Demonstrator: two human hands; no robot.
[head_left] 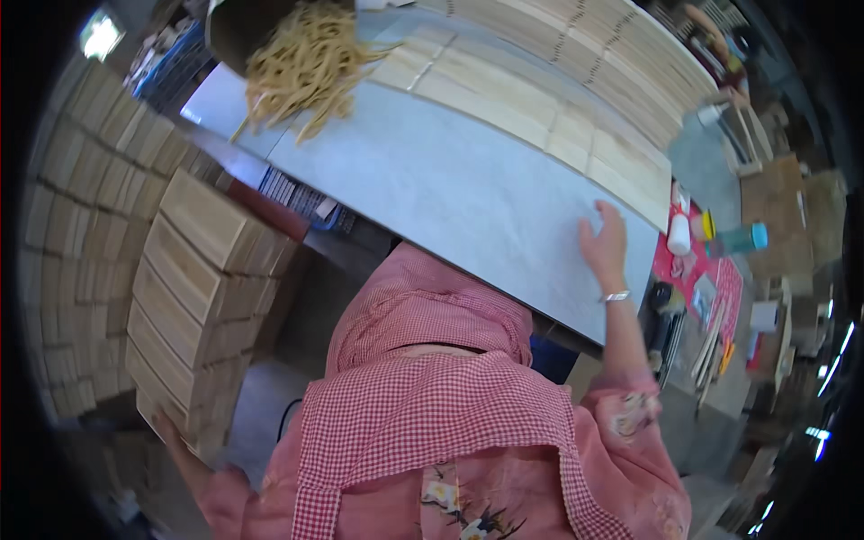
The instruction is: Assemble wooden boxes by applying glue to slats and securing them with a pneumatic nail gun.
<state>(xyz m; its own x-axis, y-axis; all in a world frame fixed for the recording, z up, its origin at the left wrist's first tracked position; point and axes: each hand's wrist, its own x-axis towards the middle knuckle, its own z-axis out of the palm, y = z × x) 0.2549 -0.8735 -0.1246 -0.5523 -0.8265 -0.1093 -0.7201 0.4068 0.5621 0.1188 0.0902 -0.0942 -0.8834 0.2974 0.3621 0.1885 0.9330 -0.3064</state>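
Observation:
My right hand [605, 245] is over the right part of a pale blue-grey tabletop [450, 184], thumb and fingers apart and nothing in it; a bracelet circles the wrist. Down at the left, my left hand [169, 430] reaches to the bottom end of a stack of light wooden boxes [184, 301]. Its fingers are small and blurred against the lowest box, so their grip is unclear. Flat pale wooden pieces [504, 97] lie in a row along the table's far side. A tangled heap of tan, band-like strips [310, 63] spills from a dark container [229, 36] at the far left.
More stacked wooden pieces [76, 243] rise like a wall at the left. A blue crate [337, 219] sits beneath the table. At the right, a side surface holds a white bottle [679, 236], a teal jar [740, 239] and tools. Another person [715, 45] is at the far right.

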